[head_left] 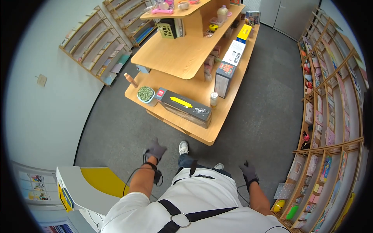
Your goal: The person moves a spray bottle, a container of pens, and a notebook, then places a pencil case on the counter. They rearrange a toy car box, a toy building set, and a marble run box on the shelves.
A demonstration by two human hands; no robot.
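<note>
My left hand (pixel 156 150), in a dark grey glove, hangs over the grey floor in front of the wooden display unit. Its fingers are apart and hold nothing. My right hand (pixel 248 171), gloved the same way, is lower and farther right over the floor, also with fingers apart and nothing in it. Neither hand touches anything. Nearest ahead on the unit's lower shelf (pixel 171 86) lies a long dark box (pixel 184 108) with a yellow handle. Beside it are a potted green plant (pixel 146 94), a small brown bottle (pixel 131 80) and a clear cup (pixel 213 99).
More boxes (pixel 234 53) line the unit's right side. A white and yellow counter (pixel 91 182) stands at lower left. Wooden wall racks (pixel 328 149) full of small goods run down the right, with another rack (pixel 95 50) at upper left.
</note>
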